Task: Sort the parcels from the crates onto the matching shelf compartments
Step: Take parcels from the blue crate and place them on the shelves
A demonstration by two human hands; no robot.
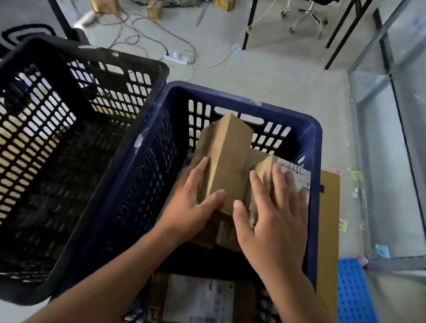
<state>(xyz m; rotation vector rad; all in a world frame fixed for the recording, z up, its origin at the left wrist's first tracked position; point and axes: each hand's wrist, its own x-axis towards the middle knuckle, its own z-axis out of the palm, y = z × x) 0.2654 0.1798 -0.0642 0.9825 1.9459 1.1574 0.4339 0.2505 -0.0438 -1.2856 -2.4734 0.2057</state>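
Grey floor strewn with cables and loose boxes across the top of the frame, shelf (400, 260) at right, black crate (98, 52) at left, blue crate (243, 102) in the centre. Inside the blue crate, clasps the upright tall parcel (227, 158) with the left grip (191, 205), thumb wrapped round its near edge, and lays the right grip (275, 221) flat, fingers spread, on the labelled parcel (299, 175) beside it, pinching nothing. Likely to tip or slip from so one-sided a hold on lifting, or to snag on the crate wall.
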